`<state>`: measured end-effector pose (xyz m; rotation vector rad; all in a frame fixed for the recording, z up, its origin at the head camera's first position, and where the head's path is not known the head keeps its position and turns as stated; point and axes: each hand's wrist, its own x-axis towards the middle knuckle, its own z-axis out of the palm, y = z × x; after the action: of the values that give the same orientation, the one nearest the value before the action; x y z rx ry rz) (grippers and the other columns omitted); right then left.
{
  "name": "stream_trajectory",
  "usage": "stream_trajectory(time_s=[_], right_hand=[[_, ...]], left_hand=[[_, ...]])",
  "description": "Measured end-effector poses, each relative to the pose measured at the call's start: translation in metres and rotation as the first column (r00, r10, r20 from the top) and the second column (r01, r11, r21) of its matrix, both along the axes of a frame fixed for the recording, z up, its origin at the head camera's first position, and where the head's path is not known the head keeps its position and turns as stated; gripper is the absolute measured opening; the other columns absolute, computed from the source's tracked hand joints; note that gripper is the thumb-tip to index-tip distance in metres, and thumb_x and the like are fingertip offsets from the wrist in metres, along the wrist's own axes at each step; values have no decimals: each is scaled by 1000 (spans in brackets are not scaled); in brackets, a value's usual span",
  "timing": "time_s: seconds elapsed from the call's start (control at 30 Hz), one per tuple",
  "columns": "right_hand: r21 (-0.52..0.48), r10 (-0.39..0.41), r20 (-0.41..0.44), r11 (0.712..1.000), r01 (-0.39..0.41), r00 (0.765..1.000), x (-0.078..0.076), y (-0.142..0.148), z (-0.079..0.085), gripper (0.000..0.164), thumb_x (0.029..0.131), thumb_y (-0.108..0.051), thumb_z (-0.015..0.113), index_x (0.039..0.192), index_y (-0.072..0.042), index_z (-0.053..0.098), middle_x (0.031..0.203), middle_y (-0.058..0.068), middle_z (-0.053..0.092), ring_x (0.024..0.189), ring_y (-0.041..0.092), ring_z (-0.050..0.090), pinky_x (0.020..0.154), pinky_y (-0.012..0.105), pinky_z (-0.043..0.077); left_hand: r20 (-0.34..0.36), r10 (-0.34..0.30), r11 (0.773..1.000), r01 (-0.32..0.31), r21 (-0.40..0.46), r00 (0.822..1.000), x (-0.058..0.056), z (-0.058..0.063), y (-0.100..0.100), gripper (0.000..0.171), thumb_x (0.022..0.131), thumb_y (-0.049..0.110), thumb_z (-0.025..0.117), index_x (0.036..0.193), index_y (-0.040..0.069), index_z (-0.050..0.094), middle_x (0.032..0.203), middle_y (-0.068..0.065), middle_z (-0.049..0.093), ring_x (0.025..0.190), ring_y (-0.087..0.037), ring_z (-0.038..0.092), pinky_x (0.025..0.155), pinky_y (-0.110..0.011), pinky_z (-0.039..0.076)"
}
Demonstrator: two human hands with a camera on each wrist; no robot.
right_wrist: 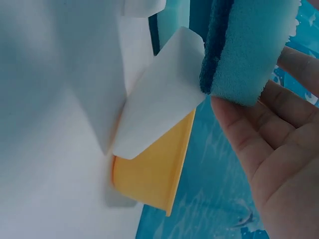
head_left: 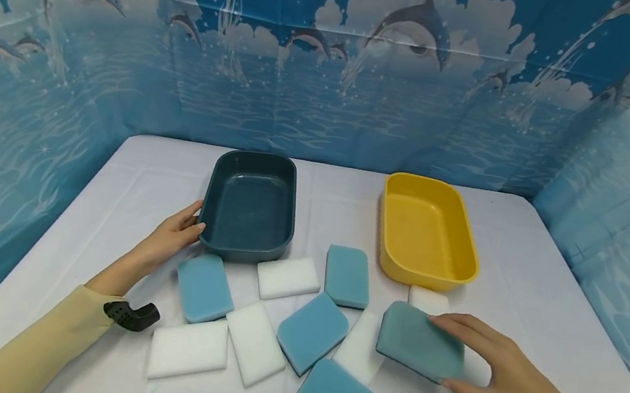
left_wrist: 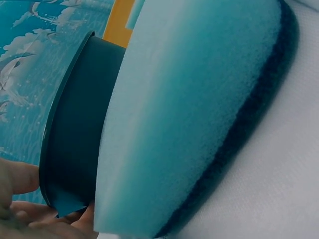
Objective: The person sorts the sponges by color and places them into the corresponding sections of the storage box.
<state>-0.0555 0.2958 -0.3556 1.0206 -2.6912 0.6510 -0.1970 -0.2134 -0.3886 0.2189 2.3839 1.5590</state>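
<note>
My right hand (head_left: 499, 370) pinches a blue sponge (head_left: 421, 342) by its right end, thumb at the near edge and fingers at the far edge. The sponge is raised over a white sponge, partly hidden beneath it. The right wrist view shows its dark scouring layer. My left hand (head_left: 173, 237) touches the outer left side of a dark teal bin (head_left: 242, 257), with no fingers inside it. In the left wrist view a blue sponge (left_wrist: 189, 114) covers part of that bin. Several blue sponges (head_left: 313, 332) and white sponges (head_left: 256, 343) lie loosely between the hands.
A yellow bin (head_left: 425, 276) stands at the back right, with a white sponge (head_left: 427, 299) against its near side. A white cloth covers the table (head_left: 142, 179). Dolphin-print curtains (head_left: 326, 117) hang behind and at both sides.
</note>
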Motion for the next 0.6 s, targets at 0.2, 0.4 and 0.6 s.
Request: stream_trajectory(time_s=[0.2,0.4,0.6], right_hand=[[38,-25,11,999,25,1000,-3,-4,8,80,62,-25,87,133,-19,52,127,-9,53,112,-10,44,92,-4,33],[34,-25,13,999,25,1000,0,-7,16,80,62,-24,87,133,-18,52,128,-8,53,112,-10,43,91,-4,34],[37,-5,21,999,4,1000,-3,-10,24,80,63,-22,87,134,-16,50,130,-7,52,115,-9,43,93,-3,34]], left_hand=[[2,0,1000,0,5,1000,0,0,0,64,101,17,37,151,5,-1,152,-33,14,140,-45,23,111,-55,28],[6,-5,1000,5,12,1000,0,0,-2,64,102,18,37,151,5,-2,152,-33,12,141,-45,20,112,-54,27],[12,-10,1000,10,14,1000,-1,-1,-2,65,102,18,37,151,5,-3,153,-32,8,142,-45,16,113,-54,26]])
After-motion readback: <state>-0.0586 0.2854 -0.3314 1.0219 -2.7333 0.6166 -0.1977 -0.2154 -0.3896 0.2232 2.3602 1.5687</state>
